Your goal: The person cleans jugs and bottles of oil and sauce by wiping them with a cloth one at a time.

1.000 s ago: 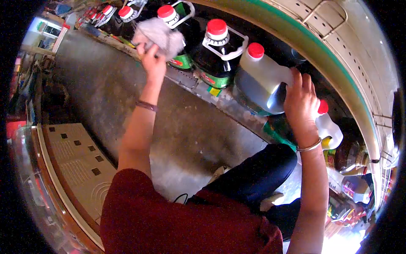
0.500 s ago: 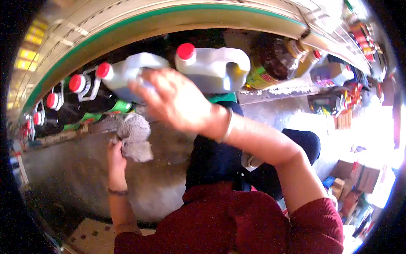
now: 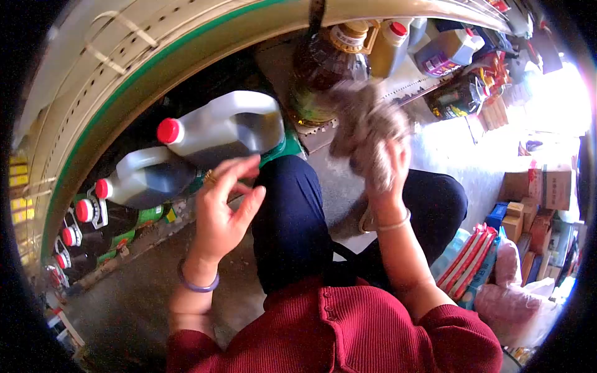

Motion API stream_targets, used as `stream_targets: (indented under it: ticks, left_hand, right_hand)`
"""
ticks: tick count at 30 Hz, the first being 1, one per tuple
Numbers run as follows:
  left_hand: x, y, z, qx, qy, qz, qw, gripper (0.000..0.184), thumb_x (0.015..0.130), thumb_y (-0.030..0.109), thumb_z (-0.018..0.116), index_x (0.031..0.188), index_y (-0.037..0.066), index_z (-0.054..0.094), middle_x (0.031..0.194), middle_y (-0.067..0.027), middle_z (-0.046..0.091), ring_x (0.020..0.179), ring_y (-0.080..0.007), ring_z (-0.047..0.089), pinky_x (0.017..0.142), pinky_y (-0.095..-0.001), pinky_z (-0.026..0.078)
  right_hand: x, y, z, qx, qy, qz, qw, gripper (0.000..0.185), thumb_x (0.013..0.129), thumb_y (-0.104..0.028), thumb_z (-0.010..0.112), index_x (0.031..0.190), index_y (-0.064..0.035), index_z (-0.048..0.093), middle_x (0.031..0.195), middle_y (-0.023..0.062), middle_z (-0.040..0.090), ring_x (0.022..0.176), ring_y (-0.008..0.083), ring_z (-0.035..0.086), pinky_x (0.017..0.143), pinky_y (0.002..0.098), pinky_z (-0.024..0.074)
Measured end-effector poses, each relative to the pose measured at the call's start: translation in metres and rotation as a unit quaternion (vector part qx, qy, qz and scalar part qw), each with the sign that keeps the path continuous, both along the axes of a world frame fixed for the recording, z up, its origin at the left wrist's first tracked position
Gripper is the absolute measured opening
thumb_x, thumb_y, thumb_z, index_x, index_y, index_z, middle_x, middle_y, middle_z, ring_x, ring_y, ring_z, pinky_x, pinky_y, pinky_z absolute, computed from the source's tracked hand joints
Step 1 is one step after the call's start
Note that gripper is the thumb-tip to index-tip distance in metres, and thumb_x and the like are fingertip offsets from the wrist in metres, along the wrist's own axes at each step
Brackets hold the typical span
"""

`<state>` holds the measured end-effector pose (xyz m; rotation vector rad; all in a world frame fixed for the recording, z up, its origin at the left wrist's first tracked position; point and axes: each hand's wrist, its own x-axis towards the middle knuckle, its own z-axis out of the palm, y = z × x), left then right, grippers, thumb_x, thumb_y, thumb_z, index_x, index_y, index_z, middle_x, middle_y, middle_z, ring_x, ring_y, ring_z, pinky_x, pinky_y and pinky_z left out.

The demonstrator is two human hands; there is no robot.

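My left hand [image 3: 222, 208] is raised before the shelf, its fingers apart and nothing in them. It is nearest to a translucent white jug [image 3: 227, 127] with a red cap and dark liquid inside. A second such jug [image 3: 149, 177] leans beside it on the left. My right hand [image 3: 395, 168] grips a grey cleaning cloth [image 3: 373, 133], blurred by motion. Beyond the cloth a large dark bottle [image 3: 323, 65] with a tan cap and handle stands on the shelf, its lower part partly covered by the cloth.
Dark bottles with red caps [image 3: 81, 239] line the left of the shelf. A yellow oil bottle [image 3: 388, 50] and a purple-labelled jug [image 3: 448, 53] stand to the right. The shelf's edge [image 3: 180, 65] curves overhead. Cardboard boxes [image 3: 550, 186] and bags [image 3: 510, 304] lie at right.
The cloth has passed from my left hand to my right. My right hand has left the jugs and moved right; my left has risen towards them. The view has turned right.
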<state>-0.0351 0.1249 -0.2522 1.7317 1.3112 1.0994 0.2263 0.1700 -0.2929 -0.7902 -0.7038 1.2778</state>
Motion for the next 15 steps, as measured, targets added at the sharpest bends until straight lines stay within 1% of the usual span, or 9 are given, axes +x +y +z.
stream_targets:
  ticks: [1,3,5,6,7,10,13,14,15]
  left_hand:
    - [0.008,0.012,0.004,0.046,0.01,0.013,0.999,0.032,0.082,0.007,0.063,0.113,0.0,0.059,0.108,-0.0133,0.06,0.091,-0.0216,0.061,0.072,-0.0272,0.051]
    - [0.026,0.034,0.015,0.092,0.078,-0.001,0.993,0.034,0.083,0.008,0.061,0.115,0.0,0.058,0.116,-0.0136,0.058,0.1,-0.0208,0.058,0.08,-0.0287,0.049]
    - [0.045,0.062,0.018,0.148,0.12,-0.02,0.981,0.035,0.082,0.008,0.061,0.116,-0.001,0.058,0.12,-0.0145,0.057,0.105,-0.0252,0.056,0.09,-0.0337,0.044]
    - [0.055,0.078,0.017,0.176,0.116,-0.021,0.977,0.037,0.08,0.009,0.063,0.116,-0.001,0.057,0.119,-0.0152,0.056,0.108,-0.0278,0.055,0.093,-0.0354,0.042]
    - [0.066,0.096,0.015,0.207,0.111,-0.021,0.972,0.04,0.079,0.009,0.065,0.116,-0.001,0.056,0.119,-0.0159,0.056,0.11,-0.0303,0.054,0.097,-0.0372,0.039]
    - [0.099,0.138,0.018,0.279,0.175,0.027,0.944,0.048,0.082,0.011,0.064,0.127,0.0,0.048,0.129,-0.0171,0.05,0.122,-0.03,0.045,0.104,-0.038,0.032]
    - [0.127,0.189,0.01,0.292,0.148,0.037,0.944,0.052,0.081,0.02,0.069,0.124,-0.003,0.049,0.119,-0.019,0.057,0.111,-0.0305,0.054,0.098,-0.0363,0.039]
    - [0.138,0.203,0.011,0.309,0.144,0.031,0.94,0.052,0.08,0.024,0.071,0.119,-0.004,0.051,0.112,-0.0181,0.06,0.103,-0.0287,0.058,0.093,-0.0349,0.043]
    - [0.144,0.217,0.005,0.269,0.159,0.032,0.949,0.046,0.08,0.023,0.071,0.115,-0.002,0.055,0.107,-0.0153,0.062,0.098,-0.0245,0.06,0.09,-0.0335,0.045]
  right_hand:
    - [0.001,0.017,0.009,0.042,-0.026,-0.067,0.997,0.042,0.085,-0.001,0.051,0.126,0.0014,0.043,0.116,0.016,0.056,0.103,0.026,0.059,0.09,0.0381,0.0486]
    - [0.004,0.054,0.0,0.095,-0.214,-0.171,0.957,0.052,0.079,-0.003,0.058,0.128,-0.0014,0.04,0.121,0.0174,0.052,0.109,0.0293,0.054,0.096,0.0395,0.043]
    - [0.005,0.095,-0.032,0.106,-0.516,-0.189,0.829,0.061,0.07,-0.005,0.064,0.126,-0.003,0.04,0.119,0.019,0.049,0.113,0.0336,0.047,0.101,0.0401,0.0361]
    - [0.002,0.103,-0.04,0.143,-0.521,-0.23,0.809,0.062,0.065,-0.008,0.067,0.123,-0.0035,0.043,0.116,0.0206,0.048,0.114,0.0358,0.044,0.101,0.0409,0.0334]
    - [0.006,0.104,-0.046,0.151,-0.557,-0.253,0.777,0.062,0.068,-0.007,0.066,0.125,-0.0011,0.042,0.117,0.0185,0.05,0.108,0.0266,0.05,0.095,0.0361,0.0391]
    - [0.011,0.098,-0.081,0.043,-0.397,-0.25,0.882,0.049,0.077,-0.008,0.062,0.122,0.0009,0.045,0.11,0.0114,0.057,0.101,0.0199,0.053,0.092,0.0306,0.0403]
    - [0.016,0.097,-0.115,-0.079,-0.197,-0.168,0.963,0.036,0.088,-0.009,0.054,0.122,0.0008,0.049,0.112,0.0061,0.057,0.101,0.0143,0.052,0.091,0.0274,0.04]
    - [0.02,0.097,-0.123,-0.085,-0.158,-0.148,0.973,0.043,0.084,-0.01,0.058,0.125,-0.0002,0.048,0.113,0.0095,0.059,0.105,0.016,0.053,0.093,0.0298,0.0409]
    - [0.018,0.093,-0.118,-0.07,-0.132,-0.144,0.978,0.038,0.089,-0.009,0.054,0.126,-0.0007,0.047,0.118,0.0046,0.055,0.107,0.0136,0.05,0.094,0.0273,0.0389]
